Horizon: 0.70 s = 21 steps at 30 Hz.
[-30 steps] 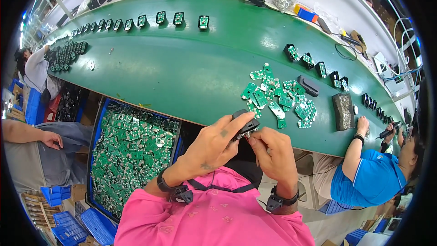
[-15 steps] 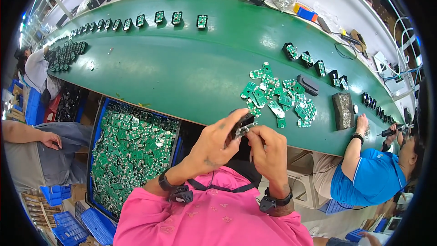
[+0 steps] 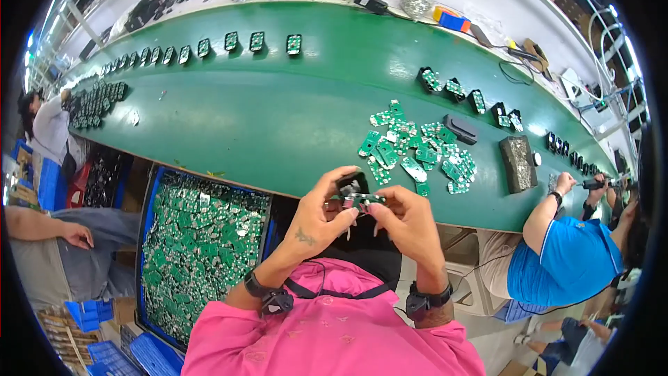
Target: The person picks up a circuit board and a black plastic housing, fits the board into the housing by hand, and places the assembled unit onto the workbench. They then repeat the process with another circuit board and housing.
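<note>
My left hand (image 3: 314, 221) grips a small black plastic housing (image 3: 353, 183), its open side tilted toward me. Across the near edge of that housing lies a small circuit board (image 3: 364, 200), pinched by the fingertips of my right hand (image 3: 412, 226). Whether the board sits partly inside the housing, I cannot tell. Both hands are over the table's near edge. Just beyond them a loose pile of green circuit boards (image 3: 417, 157) is spread on the green table (image 3: 264, 118), with a dark grey oblong case (image 3: 460, 129) at its far side.
Left of me stands a deep bin full of circuit boards (image 3: 202, 251). Housings with boards (image 3: 257, 42) line the far side of the table. A dark block (image 3: 518, 164) lies to the right, near a co-worker in a blue shirt (image 3: 574, 254). Another person's hand (image 3: 78, 235) is at left.
The housing has turned so its hollow inside shows more. My right hand's fingers have spread along the board, which now lies more level across the housing. The whole view has shifted slightly.
</note>
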Available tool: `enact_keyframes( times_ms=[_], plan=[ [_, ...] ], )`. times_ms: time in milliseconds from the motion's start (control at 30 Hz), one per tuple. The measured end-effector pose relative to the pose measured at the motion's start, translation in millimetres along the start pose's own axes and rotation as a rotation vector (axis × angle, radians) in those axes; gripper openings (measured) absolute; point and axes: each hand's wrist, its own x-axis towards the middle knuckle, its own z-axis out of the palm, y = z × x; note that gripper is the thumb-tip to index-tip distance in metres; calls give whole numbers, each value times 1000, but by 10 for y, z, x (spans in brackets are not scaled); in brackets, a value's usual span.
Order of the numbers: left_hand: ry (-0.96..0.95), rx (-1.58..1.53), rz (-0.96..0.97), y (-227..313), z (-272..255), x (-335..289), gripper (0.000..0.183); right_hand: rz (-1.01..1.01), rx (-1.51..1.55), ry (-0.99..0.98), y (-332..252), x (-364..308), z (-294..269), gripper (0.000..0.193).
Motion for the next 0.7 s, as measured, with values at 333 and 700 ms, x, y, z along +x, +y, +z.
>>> enact_keyframes(
  times_ms=[333,700],
  plan=[
    [76,42,26,-128,4,-43,75,-222,493,257,256,1,408,19],
    [-177,99,107,-294,220,103,64,-413,-52,16,-46,-230,-297,26]
  ],
)
